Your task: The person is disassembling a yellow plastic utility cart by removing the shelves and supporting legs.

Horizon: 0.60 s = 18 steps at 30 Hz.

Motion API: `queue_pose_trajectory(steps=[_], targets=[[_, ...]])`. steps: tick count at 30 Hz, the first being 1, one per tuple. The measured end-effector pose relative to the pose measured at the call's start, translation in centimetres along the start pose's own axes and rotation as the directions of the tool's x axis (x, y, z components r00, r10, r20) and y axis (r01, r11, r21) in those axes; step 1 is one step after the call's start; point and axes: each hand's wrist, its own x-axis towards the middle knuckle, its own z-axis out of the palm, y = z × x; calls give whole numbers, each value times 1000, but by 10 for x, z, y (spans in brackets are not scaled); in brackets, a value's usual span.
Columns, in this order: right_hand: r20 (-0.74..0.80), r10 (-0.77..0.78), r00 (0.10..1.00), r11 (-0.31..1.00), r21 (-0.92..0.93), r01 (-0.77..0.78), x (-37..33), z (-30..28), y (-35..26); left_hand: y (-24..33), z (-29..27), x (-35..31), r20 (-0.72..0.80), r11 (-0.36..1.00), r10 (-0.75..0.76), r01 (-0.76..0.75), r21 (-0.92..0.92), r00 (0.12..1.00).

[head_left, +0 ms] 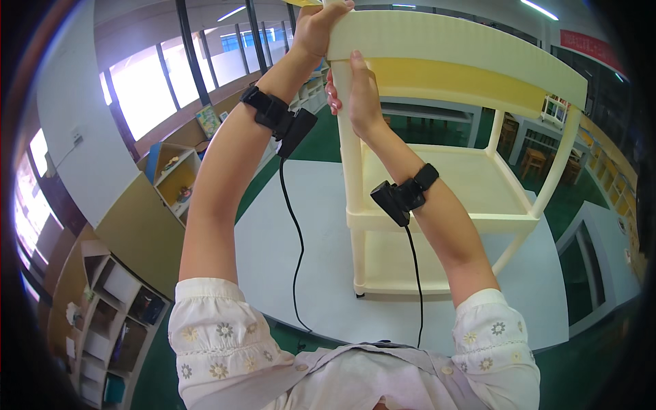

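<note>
Table: pale, broad top [266,225], with the cart on it.
Cart: cream, three-tiered [437,220], right of centre; it could roll or tip if the hands push unevenly, as a caster [360,295] sits under its near left corner.
Shelf unit: far left [121,320], holding dark and white things and a teal thing [115,389], too small to identify.
Top tray: inside hidden [451,41]; yellow underneath. A loose corner joint could let it lift off.
Middle tray: cream floor showing [471,181].
Left hand: gripping the top tray's left corner [316,31].
Right hand: fingers curled round the left post [348,157], thumb up against the rim [363,99].
</note>
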Motion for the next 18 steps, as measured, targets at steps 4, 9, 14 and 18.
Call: queue_pose_trajectory(steps=[4, 9, 14, 18], targets=[[-35, -48, 998, 996, -75, 45, -1, -3, -6, -1, 13, -3, -21, 998, 26, -27, -56, 999], [-22, 24, 999, 999, -36, -25, -18, 9, -9, 44, 21, 28, 93, 984, -65, 79, -158, 994], [2, -42, 999, 996, -74, 42, -18, -1, -9, 41, 33, 39, 35, 987, -13, 18, -159, 999], [54, -3, 999, 999, 50, 1, -19, -16, -9, 36, 44, 34, 2, 981, -19, 19, -195, 1000]])
